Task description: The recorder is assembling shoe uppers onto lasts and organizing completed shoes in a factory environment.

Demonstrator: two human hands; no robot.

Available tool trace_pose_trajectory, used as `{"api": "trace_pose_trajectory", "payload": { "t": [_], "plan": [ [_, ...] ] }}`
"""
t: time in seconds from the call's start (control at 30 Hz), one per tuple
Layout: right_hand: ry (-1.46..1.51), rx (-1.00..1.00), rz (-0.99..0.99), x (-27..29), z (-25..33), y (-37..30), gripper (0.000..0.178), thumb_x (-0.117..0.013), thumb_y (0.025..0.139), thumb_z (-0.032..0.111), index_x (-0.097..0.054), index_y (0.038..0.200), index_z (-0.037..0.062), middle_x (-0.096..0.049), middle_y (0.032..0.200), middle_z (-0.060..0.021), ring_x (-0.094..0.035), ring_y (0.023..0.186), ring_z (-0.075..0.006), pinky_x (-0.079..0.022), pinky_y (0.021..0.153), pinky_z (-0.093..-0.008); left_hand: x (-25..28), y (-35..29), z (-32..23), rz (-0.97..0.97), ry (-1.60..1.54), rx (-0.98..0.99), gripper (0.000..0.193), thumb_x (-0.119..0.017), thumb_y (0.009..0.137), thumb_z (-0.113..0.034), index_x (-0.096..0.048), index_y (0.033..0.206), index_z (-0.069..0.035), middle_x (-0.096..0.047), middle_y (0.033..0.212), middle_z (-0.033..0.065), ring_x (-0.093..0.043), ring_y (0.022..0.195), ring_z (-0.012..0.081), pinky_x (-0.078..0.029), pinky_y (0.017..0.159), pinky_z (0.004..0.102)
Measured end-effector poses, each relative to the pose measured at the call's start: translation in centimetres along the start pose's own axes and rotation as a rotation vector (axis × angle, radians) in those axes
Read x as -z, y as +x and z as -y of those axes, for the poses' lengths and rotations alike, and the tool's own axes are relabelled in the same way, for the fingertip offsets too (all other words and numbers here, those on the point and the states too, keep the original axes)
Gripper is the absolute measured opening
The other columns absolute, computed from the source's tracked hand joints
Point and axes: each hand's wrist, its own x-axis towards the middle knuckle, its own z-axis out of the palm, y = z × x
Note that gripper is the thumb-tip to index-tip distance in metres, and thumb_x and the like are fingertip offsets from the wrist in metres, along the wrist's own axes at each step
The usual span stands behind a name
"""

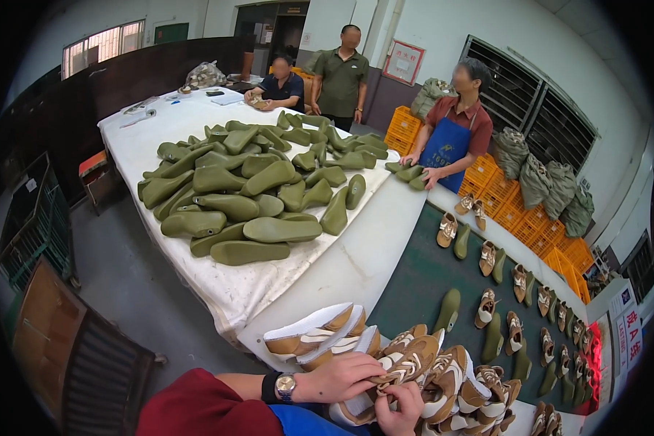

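Note:
My left hand [345, 376], with a watch [285, 386] at its wrist, is closed with its fingertips on a brown-and-white lace-up shoe upper [408, 362]. My right hand [400, 409] pinches the near edge of the same upper, just beside the left fingers. More brown-and-white uppers [443, 385] lie heaped to the right of my hands. Beyond my left hand, several pieces with white edges [312, 328] lie stacked on their sides at the table edge.
A dark green conveyor belt [414, 283] carries uppers and green shoe lasts [449, 309]. Many more lasts [229, 182] are piled on the white-covered table [196, 287]. A co-worker in a blue apron [443, 152] handles lasts; two people are farther back. Orange crates [512, 203] line the wall.

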Motion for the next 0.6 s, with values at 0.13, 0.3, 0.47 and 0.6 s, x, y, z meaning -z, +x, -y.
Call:
{"api": "trace_pose_trajectory", "payload": {
  "t": [0.13, 0.3, 0.47, 0.6],
  "plan": [
    [0.009, -0.037, -0.015, 0.0, -0.6, 0.0, 0.017, -0.062, 0.071, -0.007, -0.061, 0.086, 0.0028, -0.054, 0.078, -0.0076, -0.049, 0.056, -0.0159, -0.038, 0.047, -0.0252, 3.8, 2.1, -1.1, 0.214, -0.312, 0.395, 0.038, -0.068, 0.079, -0.016, -0.056, 0.112, -0.001, -0.059, 0.106, 0.0125, -0.059, 0.098, 0.0241, -0.045, 0.087, 0.0313],
    [0.042, -0.044, -0.035, 0.5, -1.0, -1.0, 0.016, -0.062, 0.072, -0.007, -0.061, 0.085, 0.0027, -0.054, 0.077, -0.0071, -0.048, 0.055, -0.0141, -0.037, 0.047, -0.0242, 19.0, 8.9, 5.2, -0.353, 0.198, 0.334, 0.074, -0.064, 0.083, -0.02, -0.023, 0.142, -0.005, -0.059, 0.072, 0.0037, -0.056, 0.063, 0.0118, -0.049, 0.063, 0.029],
    [0.08, -0.016, -0.063, 0.7, -0.3, -1.4, 0.016, -0.063, 0.072, -0.007, -0.061, 0.084, 0.0022, -0.054, 0.076, -0.0071, -0.048, 0.056, -0.0147, -0.038, 0.048, -0.0253, 29.8, 11.9, 8.2, -0.547, 0.674, 0.38, 0.06, -0.059, 0.083, -0.016, -0.034, 0.134, 0.003, -0.061, 0.071, 0.0112, -0.057, 0.06, 0.0212, -0.046, 0.056, 0.0337],
    [0.041, -0.096, -0.166, 1.8, -0.8, -0.6, 0.015, -0.063, 0.072, -0.007, -0.061, 0.083, 0.003, -0.053, 0.074, -0.0062, -0.049, 0.058, -0.0148, -0.038, 0.05, -0.0255, 16.6, 10.2, 4.1, 0.024, 0.426, 0.037, 0.048, -0.065, 0.079, -0.015, -0.05, 0.124, -0.01, -0.063, 0.087, 0.0093, -0.063, 0.076, 0.0216, -0.05, 0.069, 0.0314]
  ]
}}
